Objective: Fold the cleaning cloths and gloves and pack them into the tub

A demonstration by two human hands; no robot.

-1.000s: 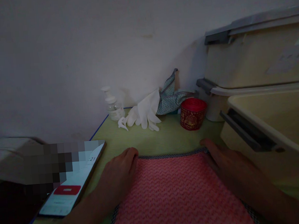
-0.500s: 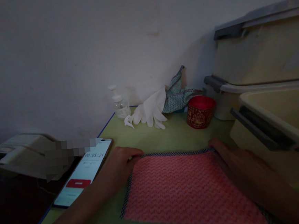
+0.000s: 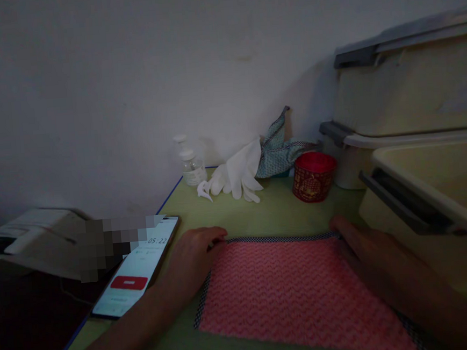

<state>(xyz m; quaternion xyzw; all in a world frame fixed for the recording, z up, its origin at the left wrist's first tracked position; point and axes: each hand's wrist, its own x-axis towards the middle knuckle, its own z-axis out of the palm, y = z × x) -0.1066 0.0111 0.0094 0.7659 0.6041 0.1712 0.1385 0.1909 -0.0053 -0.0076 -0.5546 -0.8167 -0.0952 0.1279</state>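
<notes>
A pink textured cloth (image 3: 299, 294) with a black-and-white checked edge lies spread on the green table (image 3: 181, 335). At its far left corner, my left hand (image 3: 199, 253) is closed, pinching the edge between thumb and fingers. The far right corner is in my right hand (image 3: 369, 250), whose fingers also pinch the border. Between the two hands the far edge runs nearly straight. My right forearm covers part of the cloth's right side.
A phone (image 3: 136, 274) showing a timer lies left of my left arm. Toward the wall are small glass bottles (image 3: 192, 170), white gloves (image 3: 237, 172), a blue-green cloth (image 3: 276, 153) and a red cup (image 3: 314, 176). Cream storage boxes (image 3: 405, 91) stand stacked at the right.
The view has shifted slightly. Both hands keep their hold on the cloth's far corners, and the cloth lies almost the same. The phone's timer has advanced one second.
</notes>
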